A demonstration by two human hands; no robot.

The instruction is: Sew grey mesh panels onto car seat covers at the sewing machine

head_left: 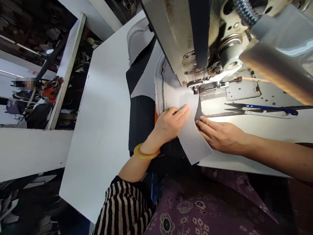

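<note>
A light grey mesh fabric piece [195,143] with a stitched, curved seam lies under the presser foot [195,89] of a sewing machine [168,29]. My left hand [172,122], with a ring and a yellow bangle, rests on this fabric, fingers stretched forward and pressing down. At the fabric's right edge is my right hand [220,135]. Its fingers are extended, with the tips touching the edge, beside a strip of dark grey fabric [199,111] showing underneath. Black fabric [140,124] lies below and left of the mesh, with a bit of orange showing by my left wrist.
Blue-and-white thread snips [266,110] lie on the table right of the needle area. The white tabletop [102,107] extends left. A wooden-framed shelf [66,75] and piles of dark material stand beyond it. Another person, blurred, is at far left.
</note>
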